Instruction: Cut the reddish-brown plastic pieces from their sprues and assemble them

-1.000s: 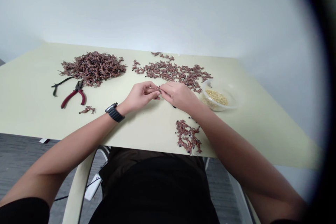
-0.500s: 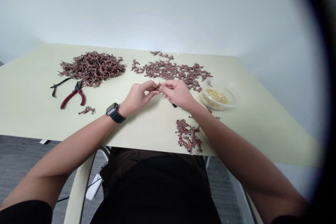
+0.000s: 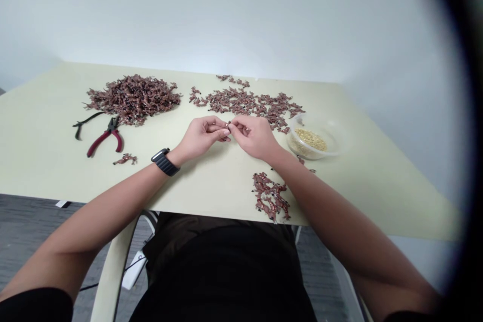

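Observation:
My left hand (image 3: 206,136) and my right hand (image 3: 254,136) meet above the middle of the table, fingertips nearly touching. Between them is a small brown figurine (image 3: 228,125), mostly covered by the fingers; it resembles the animal-shaped ones lying around. The left fingers are closed around it, and a bit of brown also shows below the left thumb. My right thumb and index finger pinch at its right end; whether they hold another tiny part is hidden. Behind the hands spreads a loose group of brown figurines (image 3: 241,100).
A dense heap of brown figurines (image 3: 134,98) lies at the back left, by red-handled pliers (image 3: 101,142) and a black tool (image 3: 85,121). One single figurine (image 3: 126,159) lies nearby. A clear plastic bowl (image 3: 335,152) holds small gold pieces (image 3: 311,139). More figurines (image 3: 270,196) cluster near the front edge.
The left fingers have shifted on the figurine, with the thumb now lower and brown showing beneath it. My right hand has turned slightly, its fingers more curled. A dark object under it no longer shows.

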The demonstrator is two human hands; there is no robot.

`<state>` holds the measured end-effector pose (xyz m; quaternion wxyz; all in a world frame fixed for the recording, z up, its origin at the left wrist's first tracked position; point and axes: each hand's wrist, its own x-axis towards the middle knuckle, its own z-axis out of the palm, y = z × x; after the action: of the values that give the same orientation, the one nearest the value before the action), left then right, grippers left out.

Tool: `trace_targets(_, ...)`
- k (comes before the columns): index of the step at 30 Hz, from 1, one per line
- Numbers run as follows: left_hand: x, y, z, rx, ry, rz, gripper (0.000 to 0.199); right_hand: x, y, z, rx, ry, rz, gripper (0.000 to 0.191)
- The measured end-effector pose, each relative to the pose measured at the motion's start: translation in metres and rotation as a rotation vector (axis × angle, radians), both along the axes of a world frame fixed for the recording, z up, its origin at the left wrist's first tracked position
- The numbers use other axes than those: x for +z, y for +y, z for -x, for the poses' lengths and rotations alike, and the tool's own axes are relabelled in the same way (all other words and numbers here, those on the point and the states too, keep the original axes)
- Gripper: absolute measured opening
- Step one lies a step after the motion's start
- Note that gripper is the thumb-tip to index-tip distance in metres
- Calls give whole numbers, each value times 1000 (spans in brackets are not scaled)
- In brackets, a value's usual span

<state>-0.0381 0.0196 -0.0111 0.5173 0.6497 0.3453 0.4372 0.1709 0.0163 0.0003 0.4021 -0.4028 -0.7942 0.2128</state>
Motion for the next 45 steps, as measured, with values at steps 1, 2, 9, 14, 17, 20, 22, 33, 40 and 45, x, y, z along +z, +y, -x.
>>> trace_targets(1, 0, 0, 1, -6, 0, 3, 36, 1, -1, 0, 7, -53, -54, 24)
trace_targets(2, -1, 0, 1, -13, 0, 1, 35, 1, -2, -1, 14, -89, -85, 25)
trace_targets(9, -7, 1, 1, 22, 5, -94, 36, 0, -5, 4, -22, -25, 7, 24)
trace_targets(14, -10, 0, 2, 98, 120, -268, 33, -7, -4, 11, -34, 170, 160, 25)
trace_targets(17, -9, -2, 2, 142, 173, -364, 27, -9, -3, 15, 19, 382, 409, 25)
trace_targets(20, -8, -4, 2, 184, 195, -422, 24, -5, -3, 17, 101, 604, 638, 21)
trace_targets(22, -8, -4, 2, 204, 201, -441, 24, -1, -5, 17, 152, 701, 751, 20)
trace_targets(33, -5, -2, -3, 157, -60, -158, 36, -2, 0, 8, 221, 666, 829, 33)
trace_targets(40, -1, -1, -3, 123, -163, 40, 42, -1, 2, 2, -44, 150, -51, 10)
trace_targets(45, -1, -2, -2, 95, -143, 59, 43, -1, 2, -2, -16, 6, -225, 13)
